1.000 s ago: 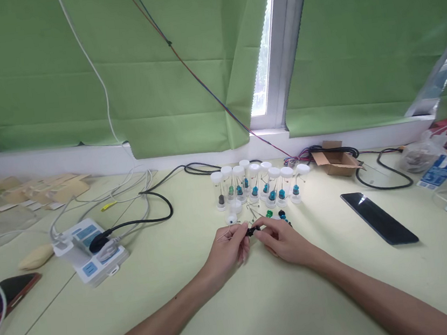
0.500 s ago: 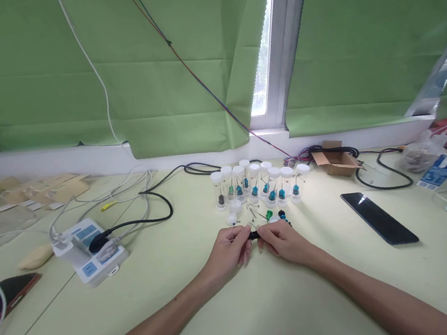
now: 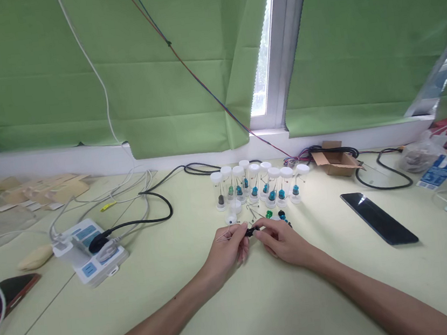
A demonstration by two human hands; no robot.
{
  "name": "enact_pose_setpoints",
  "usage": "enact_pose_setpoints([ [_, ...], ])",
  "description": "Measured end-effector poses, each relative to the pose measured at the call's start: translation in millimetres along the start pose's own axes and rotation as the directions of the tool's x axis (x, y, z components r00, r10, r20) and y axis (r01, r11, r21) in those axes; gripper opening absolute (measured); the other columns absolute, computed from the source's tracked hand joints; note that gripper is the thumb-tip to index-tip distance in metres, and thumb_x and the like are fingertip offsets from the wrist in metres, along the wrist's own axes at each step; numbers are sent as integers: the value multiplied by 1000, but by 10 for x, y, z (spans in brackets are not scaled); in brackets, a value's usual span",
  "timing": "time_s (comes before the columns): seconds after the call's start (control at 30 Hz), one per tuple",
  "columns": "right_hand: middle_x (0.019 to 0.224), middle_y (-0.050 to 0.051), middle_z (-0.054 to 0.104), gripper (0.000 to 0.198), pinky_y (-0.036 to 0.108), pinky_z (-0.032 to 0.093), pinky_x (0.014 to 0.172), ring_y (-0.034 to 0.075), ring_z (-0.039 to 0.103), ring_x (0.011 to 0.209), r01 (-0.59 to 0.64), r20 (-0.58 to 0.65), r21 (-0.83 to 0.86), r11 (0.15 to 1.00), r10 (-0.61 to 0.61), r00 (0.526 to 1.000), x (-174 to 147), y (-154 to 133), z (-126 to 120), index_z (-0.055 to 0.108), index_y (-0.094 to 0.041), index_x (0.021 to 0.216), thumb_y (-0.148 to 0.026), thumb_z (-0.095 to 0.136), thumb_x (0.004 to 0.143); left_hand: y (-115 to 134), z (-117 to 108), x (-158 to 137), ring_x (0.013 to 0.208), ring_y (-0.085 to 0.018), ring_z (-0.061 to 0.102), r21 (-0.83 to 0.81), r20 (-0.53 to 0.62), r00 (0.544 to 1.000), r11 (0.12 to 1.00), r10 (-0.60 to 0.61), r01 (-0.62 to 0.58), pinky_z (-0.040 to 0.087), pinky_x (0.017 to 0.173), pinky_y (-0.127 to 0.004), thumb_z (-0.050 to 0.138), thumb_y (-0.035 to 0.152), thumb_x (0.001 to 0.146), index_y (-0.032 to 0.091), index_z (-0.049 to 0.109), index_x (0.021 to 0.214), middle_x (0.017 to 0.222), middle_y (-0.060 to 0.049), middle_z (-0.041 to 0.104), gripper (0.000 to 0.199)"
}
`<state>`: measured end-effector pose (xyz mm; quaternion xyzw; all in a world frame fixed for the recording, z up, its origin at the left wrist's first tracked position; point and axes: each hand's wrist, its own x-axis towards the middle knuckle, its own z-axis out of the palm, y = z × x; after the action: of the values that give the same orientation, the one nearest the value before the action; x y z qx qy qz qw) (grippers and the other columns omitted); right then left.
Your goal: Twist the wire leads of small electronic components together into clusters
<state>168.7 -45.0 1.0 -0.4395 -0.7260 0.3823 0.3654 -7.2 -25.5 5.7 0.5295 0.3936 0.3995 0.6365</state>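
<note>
Between my fingertips is a small black part (image 3: 251, 232), too small to name more closely. My left hand (image 3: 228, 247) pinches one end of it, and a thin pale wire (image 3: 224, 237) runs over those fingers. On its other end, the thumb and forefinger of my right hand (image 3: 282, 240) close. Just beyond my hands lie small green parts (image 3: 269, 214), a black and blue piece (image 3: 282, 215) and several thin metal pins (image 3: 252, 211). Behind them stand clear tubes (image 3: 254, 184) with white caps, holding blue, green or black pieces. A loose white cap (image 3: 231, 218) lies near my left hand.
On the left, a power strip (image 3: 91, 254) with plugs and cables lies near a phone (image 3: 3, 300). To the right are a dark phone (image 3: 378, 218), an open cardboard box (image 3: 335, 160) and a blue-white packet (image 3: 439, 171). Black cable (image 3: 162, 197) runs along the back.
My right fingers have shifted slightly on the black part, the forefinger lifting and stretching forward. My left hand has moved a little to the left. The tubes stay put.
</note>
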Motion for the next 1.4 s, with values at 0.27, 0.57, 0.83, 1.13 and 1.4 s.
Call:
enact_pose_setpoints([
  [0.27, 47, -5, 44, 45, 26, 35, 56, 11, 41, 48, 48, -26, -78, 996, -50, 998, 15, 17, -15, 58, -18, 68, -44, 38, 99, 11, -9, -25, 39, -8, 41, 96, 69, 998, 995, 12, -18, 29, 42, -23, 57, 51, 86, 16, 53, 54, 46, 3, 46, 48],
  [0.57, 44, -4, 41, 58, 26, 35, 56, 11, 40, 45, 3, -93, -51, 999, -8, 996, 32, 60, 14, 56, -18, 56, -49, 32, 100, 23, 5, -24, 39, -8, 40, 95, 58, 998, 995, 18, -24, 30, 42, -23, 57, 50, 86, 16, 52, 53, 45, 2, 46, 48],
  [0.83, 50, -9, 36, 28, 25, 26, 49, 11, 29, 47, 25, -30, 3, 1000, -25, 999, 0, -7, -3, 57, -19, 103, -44, 47, 95, 32, 5, -19, 39, -8, 41, -13, 14, 1000, 1000, -7, 8, 30, 41, -23, 62, 51, 82, 16, 52, 53, 48, 3, 47, 46],
  [1.13, 47, -6, 41, 40, 26, 32, 54, 11, 37, 47, 41, -24, -45, 998, -42, 999, 4, 19, -10, 54, -19, 68, -43, 41, 97, 33, 0, -31, 39, -8, 39, 142, 91, 995, 988, 46, -59, 29, 43, -23, 54, 48, 89, 16, 52, 53, 43, 3, 43, 49],
  [1.4, 44, -4, 41, 53, 26, 35, 56, 11, 40, 46, 21, -67, 2, 1000, -20, 998, 18, 38, 0, 52, -18, 60, -47, 33, 100, 30, 11, -37, 39, -8, 38, 98, 79, 997, 995, 16, -24, 29, 42, -23, 58, 49, 86, 16, 51, 52, 42, 3, 42, 48],
])
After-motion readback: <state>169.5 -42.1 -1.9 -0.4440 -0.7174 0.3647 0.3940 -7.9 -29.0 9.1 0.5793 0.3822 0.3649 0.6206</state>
